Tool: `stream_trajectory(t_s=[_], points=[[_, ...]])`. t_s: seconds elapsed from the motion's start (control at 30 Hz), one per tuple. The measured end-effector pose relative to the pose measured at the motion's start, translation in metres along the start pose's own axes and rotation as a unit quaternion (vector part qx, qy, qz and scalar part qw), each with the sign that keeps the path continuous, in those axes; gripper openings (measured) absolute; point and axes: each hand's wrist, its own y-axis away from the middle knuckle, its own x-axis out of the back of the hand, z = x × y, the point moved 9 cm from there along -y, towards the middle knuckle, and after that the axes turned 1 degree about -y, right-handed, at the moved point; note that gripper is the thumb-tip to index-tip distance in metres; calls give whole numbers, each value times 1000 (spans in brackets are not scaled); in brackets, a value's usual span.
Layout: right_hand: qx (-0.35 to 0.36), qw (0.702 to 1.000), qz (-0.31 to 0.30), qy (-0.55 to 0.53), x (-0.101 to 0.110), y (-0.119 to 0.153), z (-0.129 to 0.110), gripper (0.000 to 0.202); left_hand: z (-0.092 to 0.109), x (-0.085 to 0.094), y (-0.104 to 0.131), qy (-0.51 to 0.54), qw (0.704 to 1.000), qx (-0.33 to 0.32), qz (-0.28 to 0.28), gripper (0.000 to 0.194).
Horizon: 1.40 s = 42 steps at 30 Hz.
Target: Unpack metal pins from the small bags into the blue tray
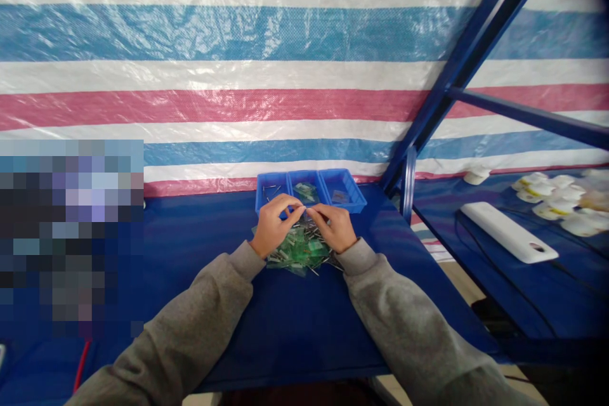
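My left hand and my right hand meet fingertip to fingertip above a heap on the blue table. Thumb and forefinger are pinched on each side; whatever sits between them is too small to make out. Beneath them lies the pile of green translucent pieces, mixed with thin metal pins or screws. Just behind stands a blue three-compartment tray. Its left section holds a few thin metal pieces, the middle one green pieces, and the right one a small clear piece.
The blue table runs up to a striped plastic sheet. A blue metal frame rises at right. Beyond it, another table carries a long white device, cables and several white round parts. A pixelated patch covers the left side.
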Motion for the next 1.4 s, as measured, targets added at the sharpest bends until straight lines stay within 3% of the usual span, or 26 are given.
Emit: stream_trajectory(t_s=[0.27,0.4,0.53,0.77,0.87,1.2,1.4], points=[[-42,994,90,34,20,1,7,39,22,-12,10,-85,983,-153,-60,18],[-42,994,101,28,24,1,4,41,27,-14,12,-110,976,-180,-63,20],[-45,994,101,25,23,1,5,38,22,-14,10,-104,980,-155,-65,20],[-45,994,95,22,23,1,6,33,0,-2,3,-59,997,-41,-4,24],[-32,996,80,2,20,1,3,28,-6,-2,2,-41,999,-6,-8,26],[-5,999,38,-27,8,1,-1,23,-22,-5,2,30,998,55,-29,26],[-13,998,60,-18,14,1,0,25,-20,4,-1,70,995,72,16,21]])
